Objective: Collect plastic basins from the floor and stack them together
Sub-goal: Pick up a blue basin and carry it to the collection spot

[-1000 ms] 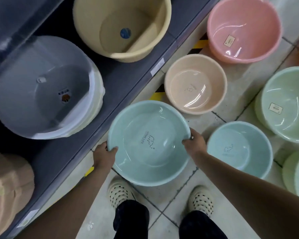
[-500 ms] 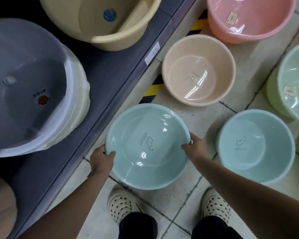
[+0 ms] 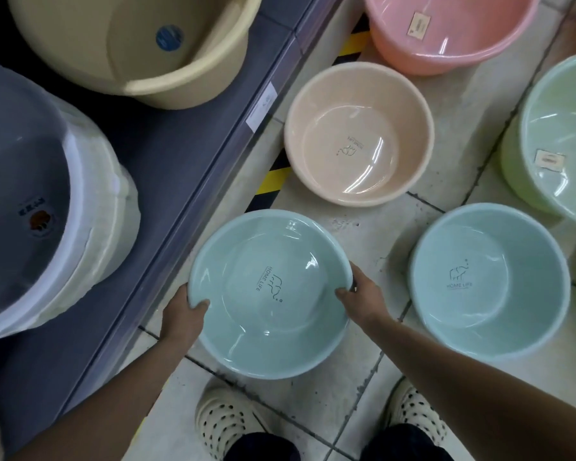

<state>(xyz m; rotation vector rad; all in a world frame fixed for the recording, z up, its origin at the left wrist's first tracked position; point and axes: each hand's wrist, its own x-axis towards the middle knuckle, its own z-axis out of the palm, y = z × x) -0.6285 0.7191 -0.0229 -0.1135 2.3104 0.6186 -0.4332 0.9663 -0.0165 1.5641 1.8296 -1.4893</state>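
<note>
Basins lay apart on the floor, none stacked yet. Low in the middle, the left hand (image 3: 183,316) and right hand (image 3: 363,296) were closed on the rims of one blue-green basin (image 3: 270,294). A beige basin (image 3: 359,134) and a blue basin (image 3: 489,281) waited nearby.

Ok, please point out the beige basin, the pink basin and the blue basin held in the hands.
beige basin (image 3: 353,151), head view, inner bottom.
pink basin (image 3: 446,24), head view, inner wall.
blue basin (image 3: 270,294), head view, inner bottom by the logo.

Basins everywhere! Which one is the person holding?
The teal basin nearest the shoes, gripped on its rim by the left hand and right hand. The other basins sit untouched.
</note>
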